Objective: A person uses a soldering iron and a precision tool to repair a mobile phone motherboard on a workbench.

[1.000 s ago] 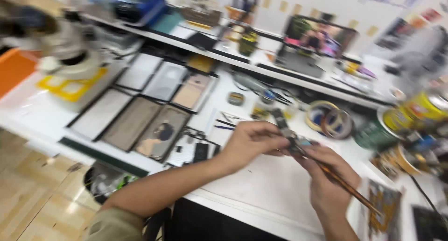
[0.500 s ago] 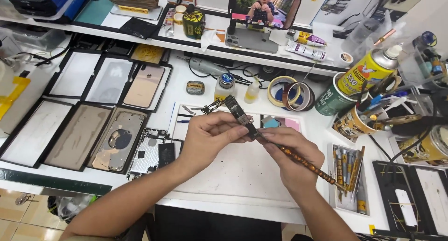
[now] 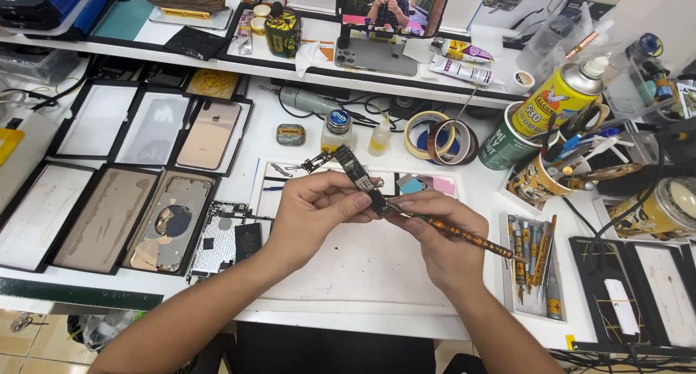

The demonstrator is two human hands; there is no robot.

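My left hand (image 3: 317, 213) pinches a long narrow phone circuit board (image 3: 354, 172) that sticks up and away to the left, above a white work mat (image 3: 362, 265). My right hand (image 3: 441, 236) grips a thin tool with a brown patterned handle (image 3: 471, 238); its metal tip touches the near end of the board, right by my left thumb. Both hands meet over the middle of the bench.
Left of my arm lie an opened phone chassis (image 3: 226, 240) and several phone back panels in black trays (image 3: 109, 214). Tape rolls (image 3: 438, 138), a yellow spray can (image 3: 558, 98), small bottles and a cup of tools (image 3: 544, 178) stand behind. A screwdriver tray (image 3: 533, 272) sits right.
The view has swung and steadied over the bench. My hands stay joined on the board and tool, in much the same pose.
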